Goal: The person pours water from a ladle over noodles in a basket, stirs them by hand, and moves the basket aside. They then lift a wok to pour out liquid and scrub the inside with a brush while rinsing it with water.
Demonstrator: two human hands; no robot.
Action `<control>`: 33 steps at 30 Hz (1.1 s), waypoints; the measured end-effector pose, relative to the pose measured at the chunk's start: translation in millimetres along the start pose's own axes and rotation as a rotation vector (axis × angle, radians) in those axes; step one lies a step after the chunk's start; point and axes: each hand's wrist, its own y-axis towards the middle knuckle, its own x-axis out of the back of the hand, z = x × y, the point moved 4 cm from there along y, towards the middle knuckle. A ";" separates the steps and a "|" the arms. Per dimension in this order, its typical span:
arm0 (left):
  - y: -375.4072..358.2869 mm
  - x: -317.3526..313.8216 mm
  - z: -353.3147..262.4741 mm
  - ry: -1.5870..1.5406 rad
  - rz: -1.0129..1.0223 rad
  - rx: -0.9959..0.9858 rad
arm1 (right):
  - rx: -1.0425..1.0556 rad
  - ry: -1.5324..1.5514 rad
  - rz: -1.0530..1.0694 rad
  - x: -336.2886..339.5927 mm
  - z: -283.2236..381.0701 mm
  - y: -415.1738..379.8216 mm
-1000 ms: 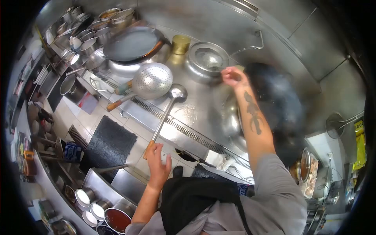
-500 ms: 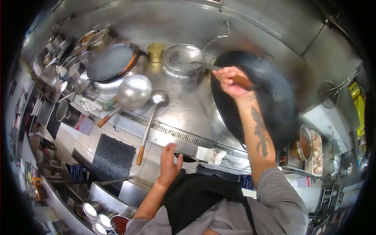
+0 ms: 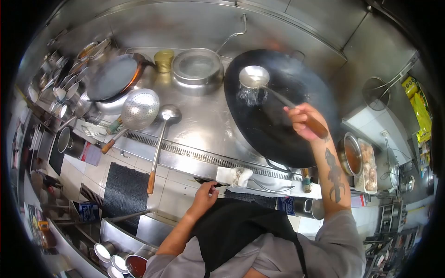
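Note:
In my right hand point(image 3: 308, 121) is the wooden handle of a ladle point(image 3: 255, 77). Its bowl hangs tilted over the big black wok point(image 3: 287, 111), and water spills from it toward the wok's surface. My left hand point(image 3: 205, 197) is held low before the stove's front edge, fingers loosely curled in and nothing visible in them. Left of the wok stands a round metal pot point(image 3: 197, 85) of water. A second ladle point(image 3: 160, 139) and a perforated skimmer point(image 3: 140, 109) lie on the steel stove top point(image 3: 204, 120).
A flat dark pan point(image 3: 116, 78) and a golden tin point(image 3: 163, 61) stand at the back left. To the right are a pot of brown liquid point(image 3: 352, 155) and a tray of meat pieces point(image 3: 368, 164). A white cloth point(image 3: 240, 176) lies on the front edge.
My right hand has moved the ladle from above the water pot to over the wok and tipped it, so water runs out. My left hand's fingers have curled in.

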 end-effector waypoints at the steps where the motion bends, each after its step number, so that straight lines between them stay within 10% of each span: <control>1: -0.2 -1.1 2.4 0.042 0.016 0.021 | -0.005 -0.061 -0.037 12.8 8.7 6.4; 6: -2.5 -6.4 29.8 0.067 -0.025 0.016 | 0.342 -0.992 -0.739 37.6 40.5 9.9; 12: -0.8 7.0 32.9 0.021 -0.071 0.052 | 1.040 -1.881 -0.815 26.5 85.7 -9.1; 22: -4.0 39.4 47.2 0.111 -0.032 0.206 | 0.617 -1.364 -0.407 -131.6 5.8 119.4; 28: -26.0 65.9 55.7 0.121 -0.107 0.311 | 0.375 -1.509 -0.127 -114.7 -33.3 264.5; 33: -43.3 83.2 61.5 0.151 -0.155 0.390 | 0.355 -1.752 -0.512 -86.6 -51.7 352.6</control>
